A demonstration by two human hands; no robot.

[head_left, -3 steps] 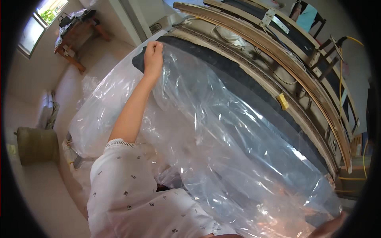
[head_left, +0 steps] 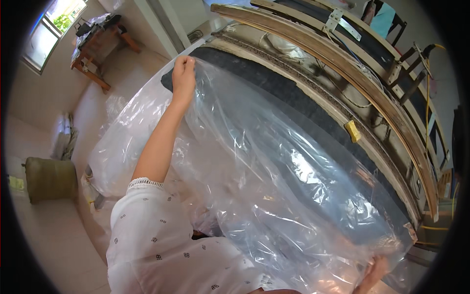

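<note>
A large clear plastic sheet point(head_left: 235, 161) lies in folds over a dark, flat, padded-looking surface point(head_left: 274, 93). Closed fingers of my left hand point(head_left: 184, 81) pinch the sheet's upper edge near the far left corner of that dark surface. At the lower right, my right hand point(head_left: 374, 272) is at the sheet's near right part, blurred by motion. Its fingers are too smeared to show whether they grip the plastic.
Beyond the dark surface runs a worn, pale wooden edge with a small yellow block point(head_left: 352, 131) on it. Curved wooden rails point(head_left: 313, 46) with cables and metal brackets stand behind. A wooden table point(head_left: 98, 46) and an olive cylindrical seat point(head_left: 51, 180) are at the left.
My right hand has moved left from the sheet's right edge. Folds and highlights on the plastic have shifted. My left hand keeps its pinch near the same corner.
</note>
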